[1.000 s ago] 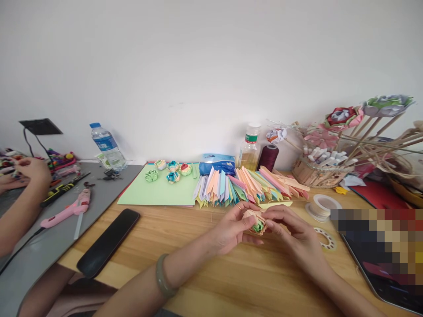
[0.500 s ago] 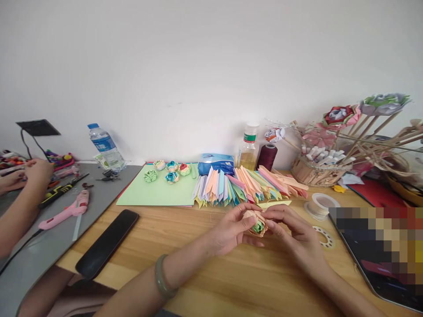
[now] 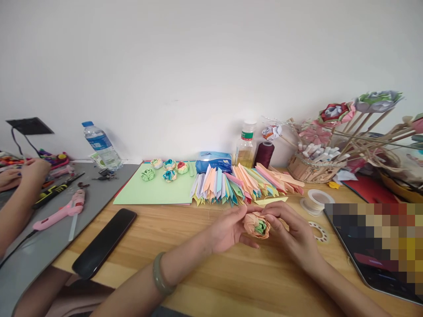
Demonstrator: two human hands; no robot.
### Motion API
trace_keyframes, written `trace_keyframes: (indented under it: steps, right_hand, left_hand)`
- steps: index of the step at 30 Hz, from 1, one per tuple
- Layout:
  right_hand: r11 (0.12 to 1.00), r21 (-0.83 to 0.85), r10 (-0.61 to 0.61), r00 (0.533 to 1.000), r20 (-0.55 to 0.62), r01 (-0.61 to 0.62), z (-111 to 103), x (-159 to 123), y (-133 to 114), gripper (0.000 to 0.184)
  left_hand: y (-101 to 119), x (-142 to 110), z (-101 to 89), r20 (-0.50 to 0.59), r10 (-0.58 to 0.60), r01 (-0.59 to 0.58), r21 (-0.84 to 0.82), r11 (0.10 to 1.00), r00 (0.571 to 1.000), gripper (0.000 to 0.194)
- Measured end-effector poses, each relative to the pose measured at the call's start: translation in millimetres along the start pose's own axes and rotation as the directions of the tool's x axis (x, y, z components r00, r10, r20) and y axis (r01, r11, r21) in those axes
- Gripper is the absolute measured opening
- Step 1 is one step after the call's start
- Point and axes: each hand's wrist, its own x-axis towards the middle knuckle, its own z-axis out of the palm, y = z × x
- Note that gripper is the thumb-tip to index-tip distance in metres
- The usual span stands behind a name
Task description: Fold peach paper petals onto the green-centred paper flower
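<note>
A peach paper flower (image 3: pixel 256 224) with a green centre is held above the wooden table, its opening turned towards me. My left hand (image 3: pixel 228 231) cups it from the left and behind, thumb raised at its upper left edge. At the upper right rim, the thumb and fingers of my right hand (image 3: pixel 292 231) pinch the petals. Just behind the hands lie bundles of folded paper strips (image 3: pixel 218 185) in several colours. Farther left, several small finished paper flowers (image 3: pixel 170 176) rest on a light green sheet (image 3: pixel 155 193).
Left: a black phone (image 3: pixel 104 244), a pink glue gun (image 3: pixel 62 213), a water bottle (image 3: pixel 102 145), and another person's hands (image 3: pixel 35 171). Right: a tape roll (image 3: pixel 313 202), a tablet (image 3: pixel 366 259), a basket (image 3: pixel 313 169) with stemmed flowers. Behind: a tissue pack (image 3: pixel 213 162), a thread spool (image 3: pixel 263 154).
My left thumb has lifted off the flower's front to its upper left edge, so more of the flower shows. My right hand keeps its pinch. The whole view has shifted slightly.
</note>
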Motion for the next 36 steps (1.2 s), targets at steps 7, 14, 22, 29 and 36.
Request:
trace_keyframes:
  steps: [7,14,22,29,36]
  right_hand:
    - [0.981,0.108,0.142,0.977,0.162,-0.161,-0.3,4.2,-3.4,0.024]
    - [0.967,0.123,0.231,0.972,-0.052,-0.223,-3.5,4.9,-0.5,0.018]
    - [0.986,0.012,0.165,0.983,0.084,-0.167,5.1,0.1,1.6,0.021]
    - [0.997,-0.08,0.002,1.0,0.01,-0.001,3.6,-0.8,1.4,0.015]
    - [0.91,-0.342,-0.284,0.954,-0.099,0.236,3.9,-4.9,3.9,0.024]
  left_hand:
    - [-2.8,-0.2,-2.7,-0.012,0.008,-0.008,0.0,1.0,1.0,0.024]
    - [3.0,-4.2,-0.1,-0.068,0.04,-0.034,0.087,0.996,0.997,0.029]
    - [4.3,-2.5,5.0,-0.104,0.196,-0.198,-0.009,0.98,0.975,0.031]
    - [5.6,-4.0,2.7,-0.076,0.139,-0.135,0.058,0.989,0.987,0.023]
    - [0.3,0.2,8.5,-0.175,0.198,-0.195,0.032,0.98,0.965,0.05]
